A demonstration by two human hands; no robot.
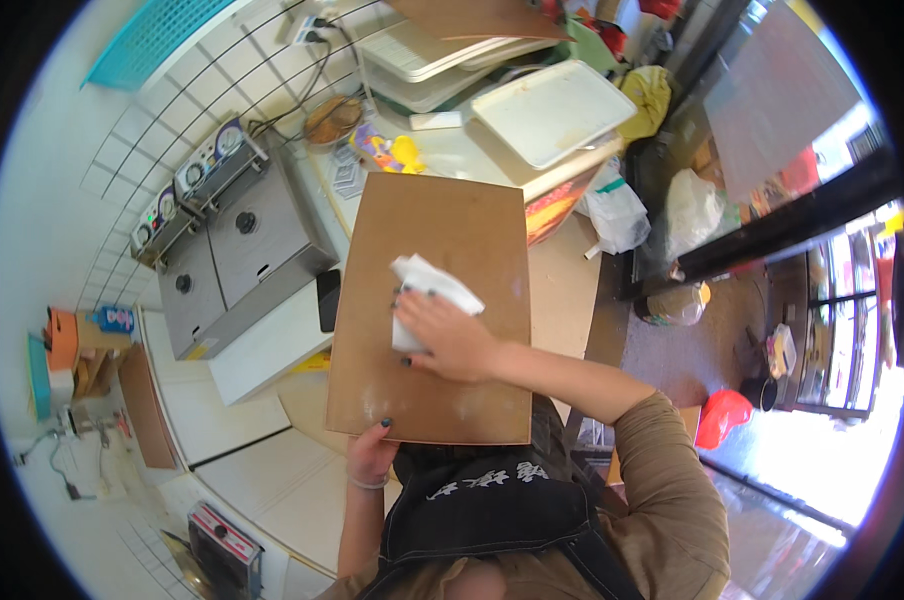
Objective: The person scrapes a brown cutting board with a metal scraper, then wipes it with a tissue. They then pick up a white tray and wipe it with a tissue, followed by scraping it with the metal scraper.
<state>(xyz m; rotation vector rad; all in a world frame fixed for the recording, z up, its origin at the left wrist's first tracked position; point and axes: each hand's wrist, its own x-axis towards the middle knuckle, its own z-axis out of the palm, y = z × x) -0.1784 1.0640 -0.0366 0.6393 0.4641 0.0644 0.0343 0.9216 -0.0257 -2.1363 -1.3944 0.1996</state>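
A brown rectangular board (442,220) is held up in front of me, with some pale smudges near its lower edge. My left hand (373,452) grips its near left corner, the thumb on top and the other fingers hidden beneath. On the middle of the board my right hand (442,335) presses a crumpled white paper towel (442,284) against the surface. The fingers lie over the towel, and parts of it stick out past the fingertips and beside the palm.
Left of the board stands a two-basin metal fryer (262,235) with knobs behind. A white tray (552,110) and stacked trays (422,50) lie at the back of the counter. A plastic bag (617,215) hangs at the right. A red bag (724,418) sits farther right.
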